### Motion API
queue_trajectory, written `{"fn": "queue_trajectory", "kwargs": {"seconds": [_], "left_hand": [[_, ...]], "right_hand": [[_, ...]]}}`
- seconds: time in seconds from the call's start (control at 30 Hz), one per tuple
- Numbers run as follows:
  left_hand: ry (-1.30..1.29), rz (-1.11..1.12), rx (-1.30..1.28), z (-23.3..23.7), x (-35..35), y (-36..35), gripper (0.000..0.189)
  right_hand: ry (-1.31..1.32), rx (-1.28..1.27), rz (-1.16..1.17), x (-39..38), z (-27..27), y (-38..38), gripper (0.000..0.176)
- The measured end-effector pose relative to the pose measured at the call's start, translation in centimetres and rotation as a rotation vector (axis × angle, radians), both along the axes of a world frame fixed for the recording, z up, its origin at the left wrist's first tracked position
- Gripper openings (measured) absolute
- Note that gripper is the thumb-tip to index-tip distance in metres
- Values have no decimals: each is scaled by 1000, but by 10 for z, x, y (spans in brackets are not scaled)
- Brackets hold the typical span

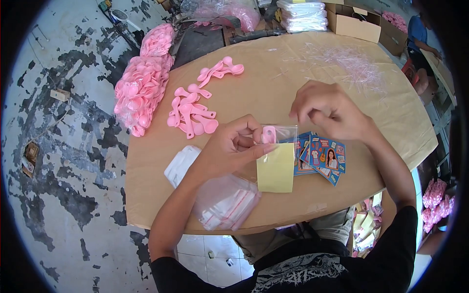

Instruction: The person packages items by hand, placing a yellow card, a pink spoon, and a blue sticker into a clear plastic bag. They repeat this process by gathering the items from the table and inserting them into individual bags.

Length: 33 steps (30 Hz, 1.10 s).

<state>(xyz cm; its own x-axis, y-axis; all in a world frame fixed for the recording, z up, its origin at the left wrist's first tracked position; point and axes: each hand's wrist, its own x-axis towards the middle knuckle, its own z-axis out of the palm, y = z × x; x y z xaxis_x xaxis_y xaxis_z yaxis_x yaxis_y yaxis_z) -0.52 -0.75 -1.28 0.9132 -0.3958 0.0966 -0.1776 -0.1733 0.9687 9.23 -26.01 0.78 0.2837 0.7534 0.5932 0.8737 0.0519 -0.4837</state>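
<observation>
My left hand (237, 149) pinches a small clear plastic bag (289, 133) between thumb and fingers. Inside the bag show the handle end of a pink plastic spoon (268, 134) and a plain yellow card (276, 171). My right hand (327, 110) is raised to the right of the bag, apart from it, fingers curled in; whatever they may hold is hidden. Below it on the table lie several blue printed cards (328, 156). Under my left forearm is a stack of clear bags with red-lined edges (229, 202), beside a folded white bundle (183, 165).
Loose pink spoons (190, 112) lie on the brown paper-covered table (273, 83), near packed bags of spoons (141, 93) at its left edge. Thin clear strips (354, 66) are scattered at the far right. Behind stands a cardboard box (354, 22). Another person (420, 36) sits at right.
</observation>
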Motion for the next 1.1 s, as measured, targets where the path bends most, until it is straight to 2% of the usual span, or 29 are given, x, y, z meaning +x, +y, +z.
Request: {"fn": "queue_trajectory", "kwargs": {"seconds": [0.07, 0.1, 0.17, 0.2, 0.27, 0.33, 0.37, 0.43, 0.47, 0.5, 0.53, 0.57, 0.6, 0.67, 0.7, 0.73, 0.8, 0.87, 0.93, 1.03, 1.1], "left_hand": [[2, -16, 17, 0, -2, -2, 28], [2, -23, 24, 1, -2, -3, 33], [-191, -17, 78, 8, -8, -5, 37], [-286, -16, 106, 11, -9, -5, 40], [-261, 15, 12, 17, -7, 3, 42], [-312, 23, -88, 24, 1, 22, 43], [-373, 18, -145, 25, 1, 35, 43], [-408, 199, -87, 39, -23, 49, 39], [-424, 291, -55, 46, -35, 57, 37], [-442, 337, 118, 47, -52, 68, 33], [-456, 380, 292, 46, -73, 79, 30], [-467, 418, 469, 41, -93, 83, 27], [-430, 452, 481, 30, -111, 83, 24], [-427, 466, 565, 5, -137, 82, 22], [-456, 440, 638, -6, -145, 77, 24], [-482, 411, 712, -17, -152, 71, 26], [-544, 501, 665, -35, -158, 58, 27], [-599, 562, 641, -45, -158, 50, 28], [-642, 590, 653, -49, -158, 50, 28], [-610, 609, 626, -49, -161, 49, 29], [-626, 628, 657, -45, -160, 44, 30]], "right_hand": [[282, 53, -115, -19, 12, 5, 28], [281, -31, -102, -27, 12, 9, 27], [291, -198, -77, -41, 8, 15, 27], [389, -174, -66, -44, 9, 14, 26], [577, -123, -41, -44, 14, 8, 26], [551, -175, -108, -51, 39, -16, 19], [494, -244, -128, -53, 53, -34, 17], [468, -431, -239, -58, 79, -77, 15], [373, -468, -131, -52, 83, -101, 16], [344, -622, -58, -53, 94, -115, 15], [325, -815, -87, -51, 98, -131, 11], [319, -1050, -173, -55, 104, -137, 14], [502, -1187, -454, -71, 122, -117, 21], [-103, -870, -589, -86, 97, -104, 22], [-217, -689, -439, -79, 84, -85, 17], [-238, -588, -337, -77, 71, -57, 17], [-207, -479, -180, -80, 47, 4, 24], [-272, -583, -96, -78, 22, 60, 31], [-250, -648, -125, -76, -1, 103, 29], [55, -801, -54, -64, -1, 130, 31], [128, -765, 68, -54, -5, 133, 32]]}}
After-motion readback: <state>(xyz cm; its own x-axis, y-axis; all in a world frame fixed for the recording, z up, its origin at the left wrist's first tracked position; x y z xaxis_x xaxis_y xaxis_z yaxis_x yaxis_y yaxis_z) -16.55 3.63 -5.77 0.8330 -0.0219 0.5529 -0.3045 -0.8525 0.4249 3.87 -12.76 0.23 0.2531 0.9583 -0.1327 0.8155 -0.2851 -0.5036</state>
